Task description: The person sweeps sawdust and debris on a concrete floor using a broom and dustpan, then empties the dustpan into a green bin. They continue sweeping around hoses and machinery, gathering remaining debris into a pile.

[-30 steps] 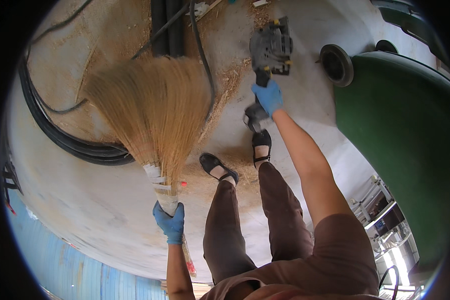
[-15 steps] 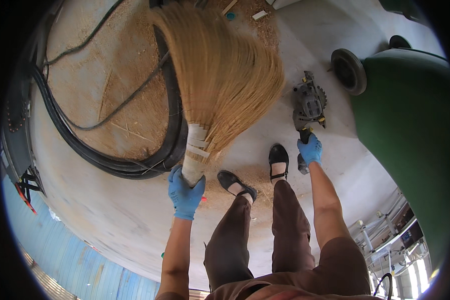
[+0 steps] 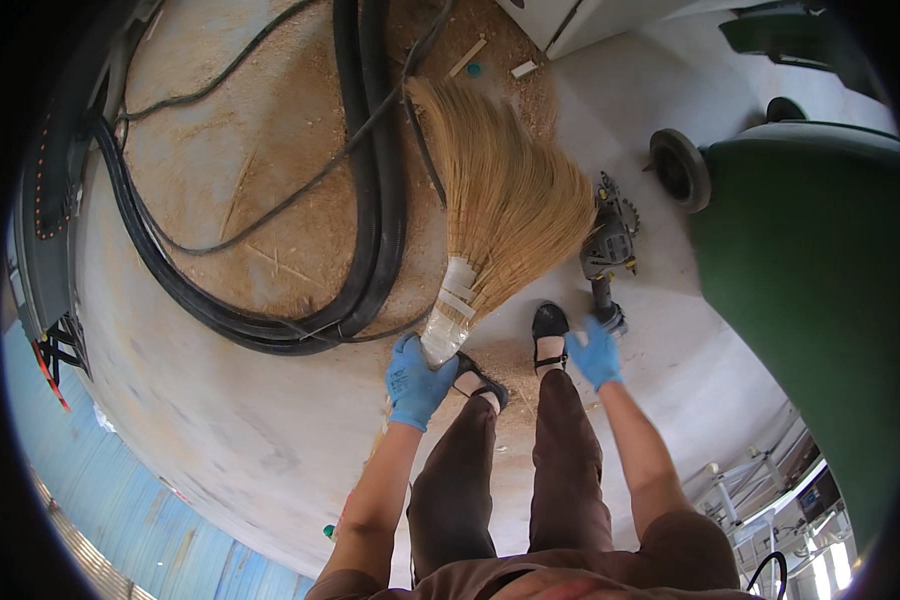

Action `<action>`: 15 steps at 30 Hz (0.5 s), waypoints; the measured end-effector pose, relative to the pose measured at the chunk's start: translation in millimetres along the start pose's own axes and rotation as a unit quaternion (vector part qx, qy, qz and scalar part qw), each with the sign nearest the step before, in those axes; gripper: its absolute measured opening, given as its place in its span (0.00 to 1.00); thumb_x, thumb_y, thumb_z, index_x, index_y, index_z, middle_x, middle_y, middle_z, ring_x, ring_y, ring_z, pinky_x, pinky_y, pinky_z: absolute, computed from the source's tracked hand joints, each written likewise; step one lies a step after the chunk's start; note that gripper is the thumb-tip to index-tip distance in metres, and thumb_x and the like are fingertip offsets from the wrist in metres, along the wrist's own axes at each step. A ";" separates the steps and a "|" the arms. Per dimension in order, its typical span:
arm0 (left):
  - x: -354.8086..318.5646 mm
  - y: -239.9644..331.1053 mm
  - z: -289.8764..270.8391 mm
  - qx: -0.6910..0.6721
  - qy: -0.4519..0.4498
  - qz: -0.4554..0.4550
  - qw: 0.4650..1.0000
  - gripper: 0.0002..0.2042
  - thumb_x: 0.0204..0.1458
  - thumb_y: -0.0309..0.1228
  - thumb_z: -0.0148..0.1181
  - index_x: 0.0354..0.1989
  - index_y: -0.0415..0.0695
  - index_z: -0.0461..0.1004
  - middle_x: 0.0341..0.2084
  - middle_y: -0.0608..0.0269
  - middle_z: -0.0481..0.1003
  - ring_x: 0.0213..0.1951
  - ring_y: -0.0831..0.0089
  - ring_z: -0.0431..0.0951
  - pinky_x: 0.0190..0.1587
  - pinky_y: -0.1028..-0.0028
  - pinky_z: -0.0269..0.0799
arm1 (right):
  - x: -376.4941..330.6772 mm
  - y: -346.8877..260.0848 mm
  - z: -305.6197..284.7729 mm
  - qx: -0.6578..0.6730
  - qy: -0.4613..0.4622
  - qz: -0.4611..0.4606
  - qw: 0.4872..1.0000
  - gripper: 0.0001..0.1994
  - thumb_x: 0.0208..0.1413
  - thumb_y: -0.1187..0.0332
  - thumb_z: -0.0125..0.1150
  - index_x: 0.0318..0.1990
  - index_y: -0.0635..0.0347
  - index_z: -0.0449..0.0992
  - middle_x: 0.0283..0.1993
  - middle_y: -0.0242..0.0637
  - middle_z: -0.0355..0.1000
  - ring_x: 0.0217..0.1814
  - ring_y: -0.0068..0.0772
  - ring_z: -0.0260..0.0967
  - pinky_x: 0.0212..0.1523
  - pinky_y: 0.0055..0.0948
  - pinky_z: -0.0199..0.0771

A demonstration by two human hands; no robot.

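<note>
Saw: half a second ago its handle was inside my right hand; now it lies on the floor, right of centre, and my fingers have come off the handle.
Broom: its bristles have swung rightward in the frame since then and now meet the saw's left edge in view; whether they touch, I cannot tell.
Shoes: two, black, near the centre.
Thick hoses: two, black, side by side, left of the broom.
Bin: one, green, far right, two wheels showing.
Left hand: wrapped around the broom's taped neck, bristles fanning above it.
Right hand: loosely spread, thumb apart, the saw just above it; I cannot tell whether my fingertips brush its lower end.
</note>
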State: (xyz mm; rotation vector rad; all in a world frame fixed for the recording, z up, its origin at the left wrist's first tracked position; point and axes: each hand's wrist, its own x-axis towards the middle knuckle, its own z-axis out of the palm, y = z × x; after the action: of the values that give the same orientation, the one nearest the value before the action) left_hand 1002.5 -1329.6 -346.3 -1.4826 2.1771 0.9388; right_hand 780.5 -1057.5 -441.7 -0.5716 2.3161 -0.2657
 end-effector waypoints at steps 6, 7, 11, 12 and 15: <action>-23.7 67.7 -50.8 -0.051 -0.038 -0.004 0.998 0.41 0.47 0.43 0.72 0.67 0.34 0.63 0.62 0.35 0.67 0.60 0.40 0.72 0.60 0.55 0.72 | -113.4 -142.2 -53.5 0.401 -0.107 -0.007 0.910 0.29 0.63 0.59 0.67 0.67 0.65 0.69 0.63 0.53 0.74 0.64 0.44 0.74 0.61 0.36 0.74; -29.6 88.8 -49.1 -0.067 -0.035 0.009 0.997 0.45 0.48 0.43 0.69 0.71 0.33 0.56 0.63 0.34 0.66 0.62 0.38 0.70 0.62 0.54 0.70 | -127.9 -149.0 -63.6 0.398 -0.089 -0.021 0.913 0.31 0.63 0.60 0.67 0.69 0.64 0.66 0.64 0.52 0.73 0.64 0.43 0.73 0.60 0.36 0.74; -2.1 158.3 -52.7 -0.184 -0.065 0.051 0.979 0.40 0.51 0.41 0.65 0.69 0.33 0.58 0.61 0.32 0.67 0.61 0.36 0.69 0.63 0.52 0.68 | -161.1 -192.1 -105.1 0.395 -0.070 0.010 0.916 0.40 0.62 0.61 0.68 0.75 0.64 0.52 0.67 0.48 0.69 0.63 0.42 0.72 0.59 0.35 0.74; 8.9 175.8 -53.2 -0.216 -0.080 0.051 0.972 0.37 0.51 0.40 0.65 0.67 0.32 0.60 0.59 0.32 0.68 0.60 0.36 0.70 0.62 0.52 0.68 | -168.3 -204.2 -118.2 0.383 -0.089 0.060 0.918 0.43 0.61 0.62 0.69 0.77 0.64 0.48 0.68 0.47 0.68 0.63 0.42 0.72 0.59 0.35 0.74; 46.9 232.5 -48.8 -0.276 -0.086 0.029 0.957 0.31 0.50 0.37 0.66 0.60 0.34 0.64 0.55 0.32 0.70 0.56 0.37 0.73 0.59 0.52 0.70 | -180.0 -226.7 -156.4 0.388 -0.131 0.105 0.906 0.44 0.61 0.73 0.64 0.79 0.62 0.42 0.67 0.48 0.65 0.63 0.41 0.71 0.58 0.36 0.76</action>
State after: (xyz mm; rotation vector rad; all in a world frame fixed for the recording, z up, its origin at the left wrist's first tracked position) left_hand 775.3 -1340.7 -263.4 -1.4883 1.9257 1.7322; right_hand 860.1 -1167.8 -142.2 0.0481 1.7833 -0.8917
